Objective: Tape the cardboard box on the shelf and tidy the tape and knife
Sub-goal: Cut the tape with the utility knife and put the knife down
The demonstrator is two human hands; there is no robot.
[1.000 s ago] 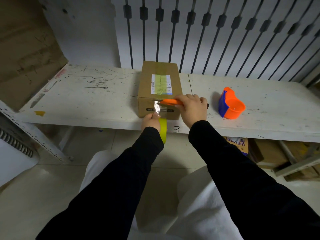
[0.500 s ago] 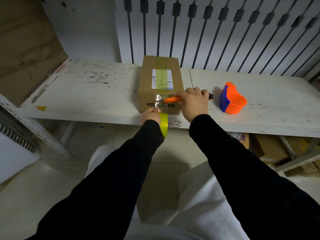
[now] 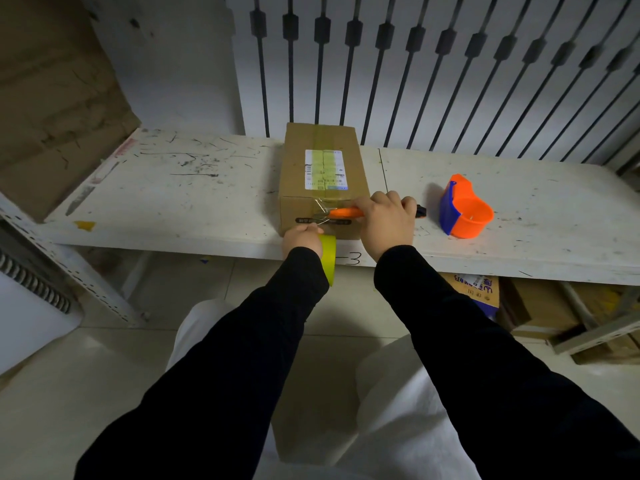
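Observation:
A brown cardboard box [image 3: 320,171] with a white label and a strip of yellowish tape along its top stands on the white shelf [image 3: 180,199]. My left hand [image 3: 302,239] holds a yellow tape roll [image 3: 328,256] just below the box's front face, with a clear strip stretched up to the box. My right hand [image 3: 386,221] grips an orange utility knife [image 3: 344,212]. Its blade lies against the stretched tape on the front face.
An orange and blue tape dispenser [image 3: 464,211] sits on the shelf to the right of the box. A slatted white panel [image 3: 450,71] backs the shelf. Cardboard boxes [image 3: 478,289] and metal rails lie on the floor beneath at the right.
The view has shifted slightly. The knife in my right hand has dropped from the box's top edge onto its front face at the tape strip. The left hand keeps the roll low.

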